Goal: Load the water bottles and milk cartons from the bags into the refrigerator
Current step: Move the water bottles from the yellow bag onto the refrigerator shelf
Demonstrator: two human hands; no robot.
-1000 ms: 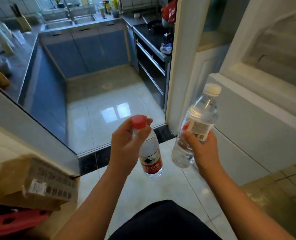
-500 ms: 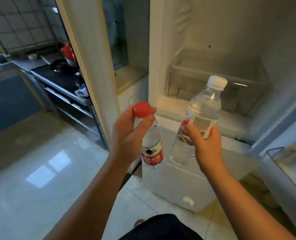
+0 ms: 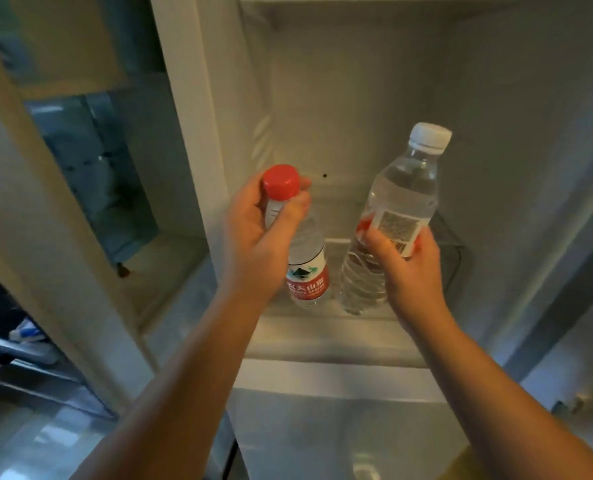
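My left hand (image 3: 257, 237) grips the neck of a small water bottle with a red cap and red label (image 3: 307, 271). My right hand (image 3: 406, 271) holds a taller clear bottle with a white cap (image 3: 402, 202) around its middle, tilted to the right. Both bottles hang in front of the open refrigerator (image 3: 357, 98), just above the front edge of its lower shelf (image 3: 323, 341). The compartment behind them looks bare. No bags or milk cartons are in view.
The refrigerator's left wall (image 3: 198, 116) stands close beside my left hand. A closed white drawer front (image 3: 340, 427) sits under the shelf. At the far left, past a door frame (image 3: 28, 202), part of a kitchen counter shows. The fridge door's edge (image 3: 565, 306) runs down the right.
I have turned from the kitchen floor toward the refrigerator and moved closer. Both bottles have risen and now sit in front of the open compartment. My grips are unchanged.
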